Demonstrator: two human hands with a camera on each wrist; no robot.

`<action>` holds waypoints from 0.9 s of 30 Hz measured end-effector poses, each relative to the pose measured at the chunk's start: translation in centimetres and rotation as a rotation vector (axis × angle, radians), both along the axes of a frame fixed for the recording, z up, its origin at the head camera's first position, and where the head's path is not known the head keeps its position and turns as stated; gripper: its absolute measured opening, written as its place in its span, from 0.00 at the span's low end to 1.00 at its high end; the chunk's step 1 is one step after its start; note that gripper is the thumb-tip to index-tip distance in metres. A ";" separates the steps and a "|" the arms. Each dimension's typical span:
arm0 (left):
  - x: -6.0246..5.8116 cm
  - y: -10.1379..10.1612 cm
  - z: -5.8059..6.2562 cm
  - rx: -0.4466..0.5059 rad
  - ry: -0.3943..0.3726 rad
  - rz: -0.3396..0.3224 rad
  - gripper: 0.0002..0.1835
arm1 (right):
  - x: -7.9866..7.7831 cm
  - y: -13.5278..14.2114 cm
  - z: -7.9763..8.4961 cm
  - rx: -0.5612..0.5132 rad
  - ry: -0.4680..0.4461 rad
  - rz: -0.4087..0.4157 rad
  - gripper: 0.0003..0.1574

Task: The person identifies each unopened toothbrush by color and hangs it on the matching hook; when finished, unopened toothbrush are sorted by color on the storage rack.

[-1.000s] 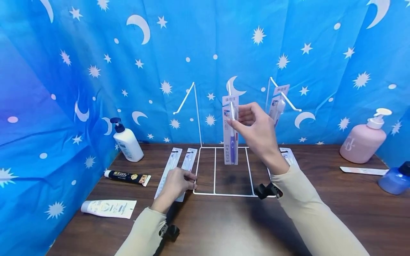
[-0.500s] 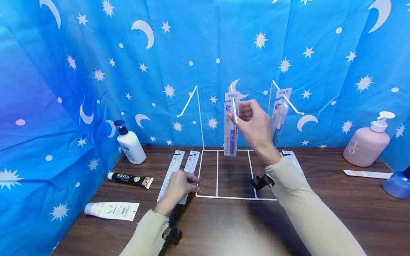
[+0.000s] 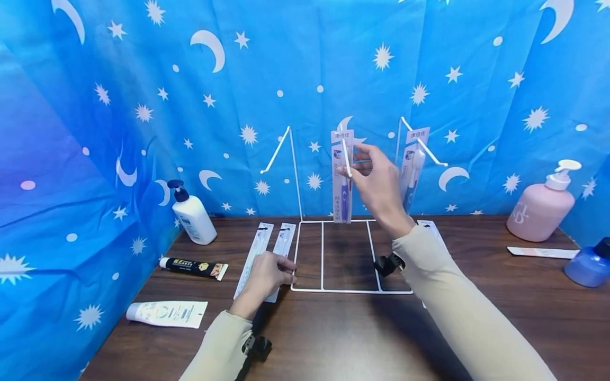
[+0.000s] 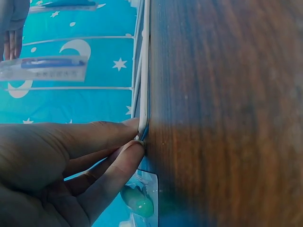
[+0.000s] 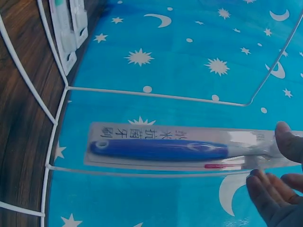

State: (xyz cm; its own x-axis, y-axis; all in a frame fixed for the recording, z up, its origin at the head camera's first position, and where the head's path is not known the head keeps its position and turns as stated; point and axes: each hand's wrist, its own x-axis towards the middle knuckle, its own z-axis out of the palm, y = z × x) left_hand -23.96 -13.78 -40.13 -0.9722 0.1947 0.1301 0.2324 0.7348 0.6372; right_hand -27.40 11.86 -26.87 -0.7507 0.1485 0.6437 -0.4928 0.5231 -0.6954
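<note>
With right hand [image 3: 378,182], pinches a clear-packed, purple-handled toothbrush [image 3: 344,203] on the middle hook [image 3: 346,157] of white wire rack [image 3: 350,290]; with left hand [image 3: 264,272], grips rack's near left corner on brown wooden bench [image 3: 314,328].

A hand could pass between the left hook [image 3: 275,150] and middle brush [image 3: 343,198], or over the table [image 3: 310,338] before the rack [image 3: 352,291]. The right sleeve [image 3: 457,286] blocks its right side; the left hand [image 3: 267,275], its near left corner. The right brush [image 3: 413,169] hangs near the right hand [image 3: 376,177].
</note>
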 end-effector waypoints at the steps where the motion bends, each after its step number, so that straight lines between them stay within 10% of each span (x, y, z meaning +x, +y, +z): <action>1: 0.0 0.0 0.0 -0.003 -0.002 0.000 0.09 | 0.1 0.1 -0.1 0.004 -0.012 0.000 0.36; 21: 0.0 0.1 0.0 -0.016 -0.021 -0.007 0.09 | 7.3 6.0 -2.3 0.175 -0.115 0.085 0.23; 27: -0.1 0.0 0.3 -0.031 -0.030 -0.006 0.10 | 8.3 9.8 -1.9 0.216 -0.276 0.038 0.25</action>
